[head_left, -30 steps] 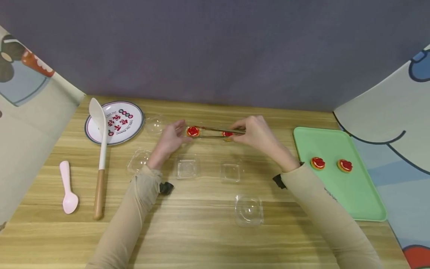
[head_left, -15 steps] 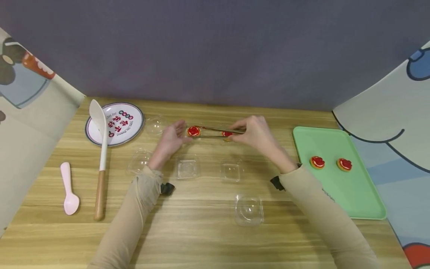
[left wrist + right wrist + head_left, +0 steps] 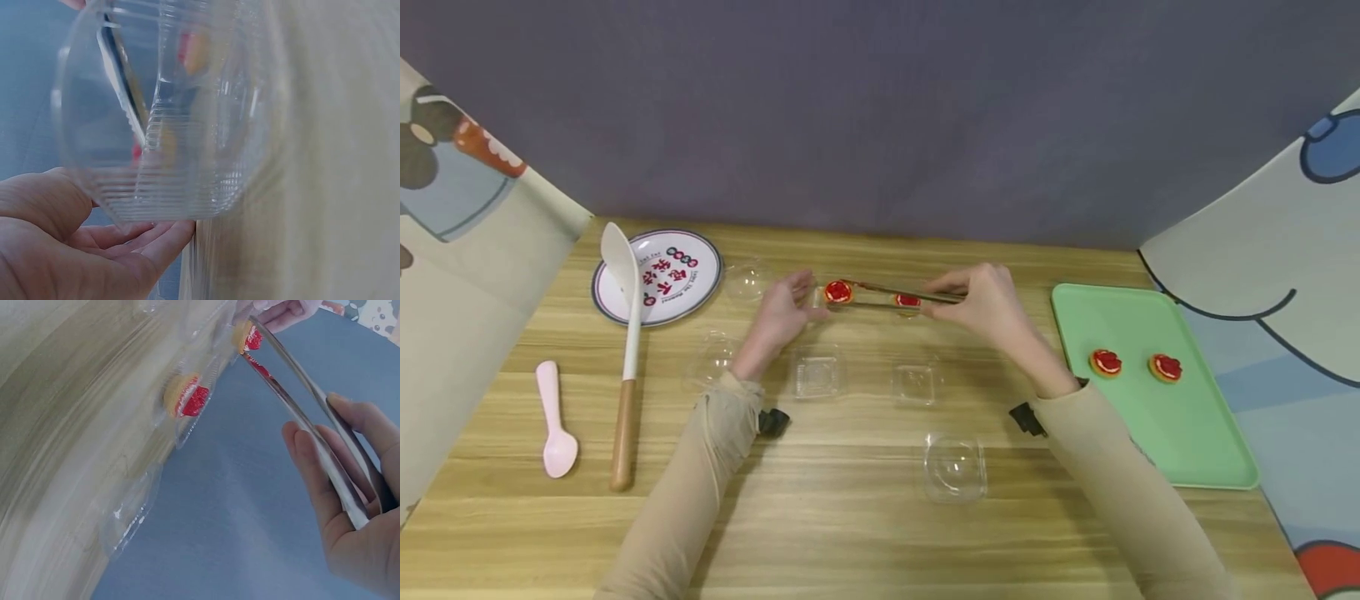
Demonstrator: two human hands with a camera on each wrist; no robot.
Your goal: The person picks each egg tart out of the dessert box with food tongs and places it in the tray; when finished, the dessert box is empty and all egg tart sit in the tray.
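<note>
My right hand [image 3: 983, 300] grips metal tongs [image 3: 282, 395] by their rear end. At the tongs' tips is a small tart [image 3: 838, 292] with a red topping, held between the two arms at the left. My left hand [image 3: 781, 312] holds the end of a clear plastic container [image 3: 187, 194], thumb and fingers on opposite sides. The gripped tart is at this container. A second red-topped tart [image 3: 187, 397] sits in another clear container, to the right of the first; in the head view it shows between the tongs' arms.
Clear plastic pieces, including a square box [image 3: 817, 377], a smaller one [image 3: 916, 383] and a domed lid [image 3: 955, 468], lie nearer me. A green tray [image 3: 1187, 450] at right bears two tarts. At left are a patterned plate [image 3: 700, 283], a ladle [image 3: 625, 417] and a pink spoon [image 3: 553, 417].
My right hand, the tongs and the pinched tart have shifted slightly to the right. The left hand stays almost where it was.
</note>
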